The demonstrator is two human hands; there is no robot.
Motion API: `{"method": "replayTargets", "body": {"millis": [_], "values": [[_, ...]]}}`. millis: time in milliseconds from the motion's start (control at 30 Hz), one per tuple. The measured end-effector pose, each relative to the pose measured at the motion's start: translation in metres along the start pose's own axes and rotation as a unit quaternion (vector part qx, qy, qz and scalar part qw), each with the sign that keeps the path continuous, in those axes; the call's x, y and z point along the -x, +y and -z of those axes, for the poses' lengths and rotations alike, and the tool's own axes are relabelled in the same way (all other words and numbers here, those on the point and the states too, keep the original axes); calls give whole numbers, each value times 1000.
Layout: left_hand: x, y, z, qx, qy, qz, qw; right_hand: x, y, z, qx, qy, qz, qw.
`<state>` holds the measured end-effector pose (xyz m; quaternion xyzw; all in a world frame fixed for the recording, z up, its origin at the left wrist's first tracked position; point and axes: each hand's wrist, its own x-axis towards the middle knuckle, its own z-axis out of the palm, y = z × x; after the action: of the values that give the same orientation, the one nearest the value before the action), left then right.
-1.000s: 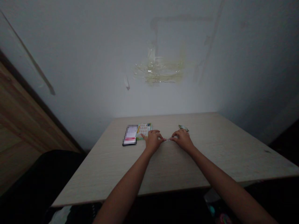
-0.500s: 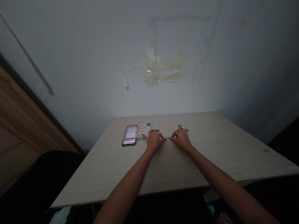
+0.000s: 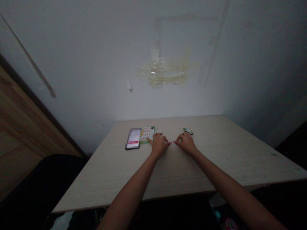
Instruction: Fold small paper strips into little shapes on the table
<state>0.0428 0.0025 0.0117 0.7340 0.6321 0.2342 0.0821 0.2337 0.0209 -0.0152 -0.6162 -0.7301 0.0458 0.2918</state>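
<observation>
One small white piece sits low over the tabletop, between the fingertips of both hands; I can't make out its shape. I have the left hand pinched closed on its left end and the right hand pinched on the other. Just beyond the right hand I see a green packet. A printed card lies partly behind the left hand, with a phone beside it, farther left.
</observation>
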Motion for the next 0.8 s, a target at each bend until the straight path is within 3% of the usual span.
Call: {"method": "replayTargets", "body": {"millis": [300,800], "values": [[1,1,-3,-38,17,-34,999,0,-4,2,5,-6,-13,1000],[2,-4,-1,-18,-19,-66,997,5,-6,1,-4,3,-23,1000]]}}
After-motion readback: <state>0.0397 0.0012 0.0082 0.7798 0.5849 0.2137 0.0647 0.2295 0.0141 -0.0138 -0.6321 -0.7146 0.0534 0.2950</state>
